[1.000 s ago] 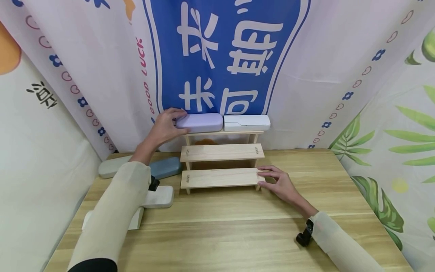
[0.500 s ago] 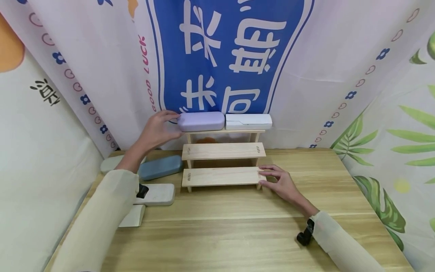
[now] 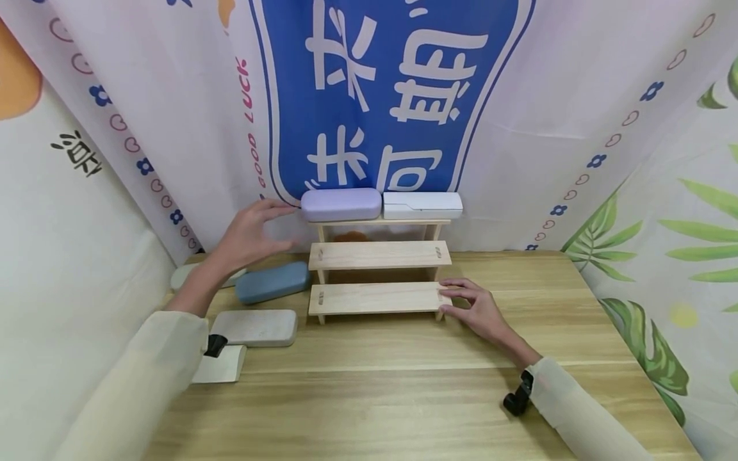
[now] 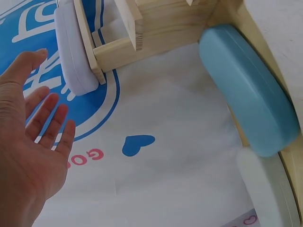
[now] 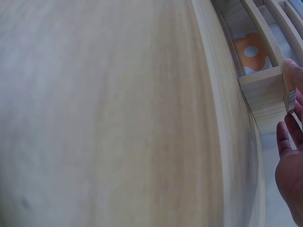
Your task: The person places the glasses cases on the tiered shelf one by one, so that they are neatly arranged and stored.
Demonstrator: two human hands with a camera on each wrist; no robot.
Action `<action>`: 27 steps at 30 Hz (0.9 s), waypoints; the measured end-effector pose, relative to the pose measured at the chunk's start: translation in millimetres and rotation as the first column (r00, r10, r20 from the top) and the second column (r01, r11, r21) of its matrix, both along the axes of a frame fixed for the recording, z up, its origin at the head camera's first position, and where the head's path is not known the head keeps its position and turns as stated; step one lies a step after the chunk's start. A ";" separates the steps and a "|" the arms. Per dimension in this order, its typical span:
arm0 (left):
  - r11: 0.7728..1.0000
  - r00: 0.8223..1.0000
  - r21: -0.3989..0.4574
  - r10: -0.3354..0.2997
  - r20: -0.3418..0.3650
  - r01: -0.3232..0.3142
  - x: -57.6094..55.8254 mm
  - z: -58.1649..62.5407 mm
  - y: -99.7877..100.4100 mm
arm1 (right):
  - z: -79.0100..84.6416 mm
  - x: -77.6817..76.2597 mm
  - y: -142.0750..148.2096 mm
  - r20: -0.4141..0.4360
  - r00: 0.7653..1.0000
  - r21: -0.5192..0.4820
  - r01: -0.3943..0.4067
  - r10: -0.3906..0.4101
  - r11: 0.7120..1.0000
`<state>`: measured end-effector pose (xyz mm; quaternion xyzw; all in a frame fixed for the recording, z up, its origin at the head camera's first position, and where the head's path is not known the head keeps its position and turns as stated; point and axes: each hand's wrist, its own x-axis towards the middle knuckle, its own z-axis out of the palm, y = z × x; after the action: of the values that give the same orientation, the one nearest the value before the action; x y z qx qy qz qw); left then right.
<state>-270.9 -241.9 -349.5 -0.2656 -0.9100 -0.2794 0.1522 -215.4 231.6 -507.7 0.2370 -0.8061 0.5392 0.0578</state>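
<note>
A lilac glasses case (image 3: pixel 341 205) and a white glasses case (image 3: pixel 423 205) stand side by side on the top tier of a three-step wooden rack (image 3: pixel 380 255). My left hand (image 3: pixel 249 234) is just left of the lilac case, apart from it, with thumb and fingers spread and nothing between them. The left wrist view shows the same hand (image 4: pixel 35 127) with its palm bare. My right hand (image 3: pixel 475 309) holds the right end of the lowest tier, thumb at its front edge. In the right wrist view that hand (image 5: pixel 291 156) is partly cut off.
Left of the rack lie a blue glasses case (image 3: pixel 273 282), a pale green case (image 3: pixel 183 275) partly behind my left arm, a light grey case (image 3: pixel 256 327) and a white case (image 3: pixel 221 365). A printed curtain (image 3: pixel 507 166) hangs right behind the rack.
My left hand has let go of the lilac case and drawn back left and down. The case stays on the top tier. My right hand keeps its place on the rack.
</note>
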 end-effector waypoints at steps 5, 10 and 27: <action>0.999 0.998 -0.053 -0.006 0.061 0.010 13.6 -2.4 -7.7 | -0.1 0.4 0.9 0.009 1.000 -0.009 -0.004 0.004 1.000; 0.997 0.992 -0.057 -0.041 0.115 0.048 25.4 -8.4 -16.7 | -0.5 -0.1 1.7 0.013 1.000 -0.010 -0.006 0.006 1.000; 0.986 0.974 -0.051 -0.147 0.173 0.158 56.6 -18.7 -38.7 | -2.8 -2.0 2.3 -0.023 1.000 -0.007 -0.009 0.009 1.000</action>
<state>-214.3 -280.6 -368.3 -0.3148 -0.9051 -0.2825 0.0440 -217.3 233.9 -510.5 0.2464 -0.8025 0.5395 0.0653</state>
